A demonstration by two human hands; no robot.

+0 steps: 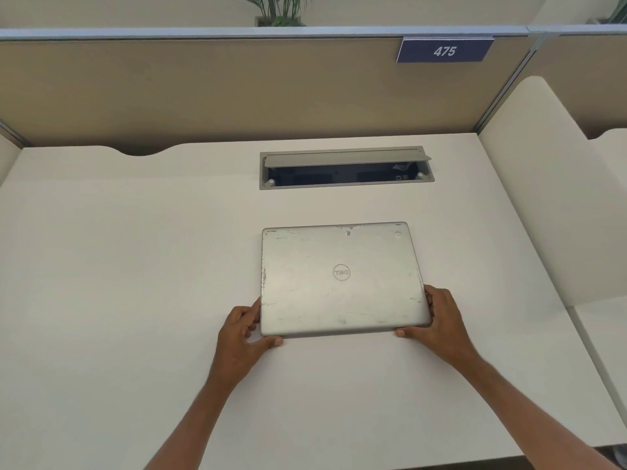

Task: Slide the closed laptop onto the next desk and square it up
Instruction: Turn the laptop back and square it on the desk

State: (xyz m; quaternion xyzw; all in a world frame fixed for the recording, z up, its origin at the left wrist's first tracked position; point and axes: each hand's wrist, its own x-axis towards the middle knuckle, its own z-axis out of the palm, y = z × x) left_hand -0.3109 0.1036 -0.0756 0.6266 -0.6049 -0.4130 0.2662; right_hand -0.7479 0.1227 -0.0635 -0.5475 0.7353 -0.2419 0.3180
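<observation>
A closed silver laptop [339, 279] with a scuffed lid and a round logo lies flat on the white desk [118, 266], a little right of centre. My left hand [242, 329] grips its near left corner, thumb along the front edge and fingers on the left side. My right hand [441, 320] grips the near right corner the same way. The laptop's edges run roughly parallel to the desk's edges.
An open grey cable box [346, 169] is set into the desk behind the laptop. A beige partition [203, 89] with a blue "475" sign [444, 50] closes the back. A white divider [543, 198] stands at the right, another desk [607, 334] beyond it.
</observation>
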